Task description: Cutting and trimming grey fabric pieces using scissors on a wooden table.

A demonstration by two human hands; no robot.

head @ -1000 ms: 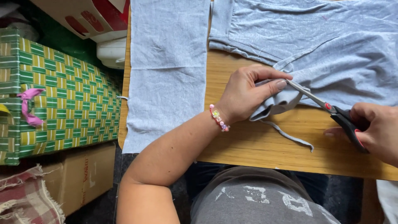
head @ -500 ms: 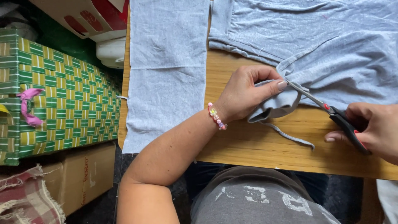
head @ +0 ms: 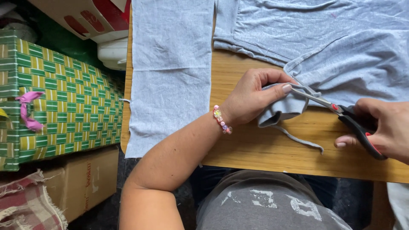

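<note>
Scissors (head: 341,111) in our right hand (head: 385,127), one pair, black handles with red trim, blades slipped into the grey fabric at its bunched edge. Our right fingers are curled through and around the handles, closed on them. Our left hand (head: 251,97) pinches a folded wad of the grey garment (head: 341,47), thumb on top, fingers wrapped under the cloth, right where the blades meet it. That garment spreads across the upper right of the wooden tabletop (head: 272,145), and one thin cut strip (head: 300,139) trails from the wad onto the wood. We count a second, separate grey fabric panel (head: 170,72) lying flat to the left, hanging over the tabletop's edge. One beaded bracelet (head: 222,120) sits on our left wrist. Off to the left we see one green and yellow woven box (head: 59,102) with a pink ribbon (head: 29,110), and one cardboard box (head: 85,183) below it.
</note>
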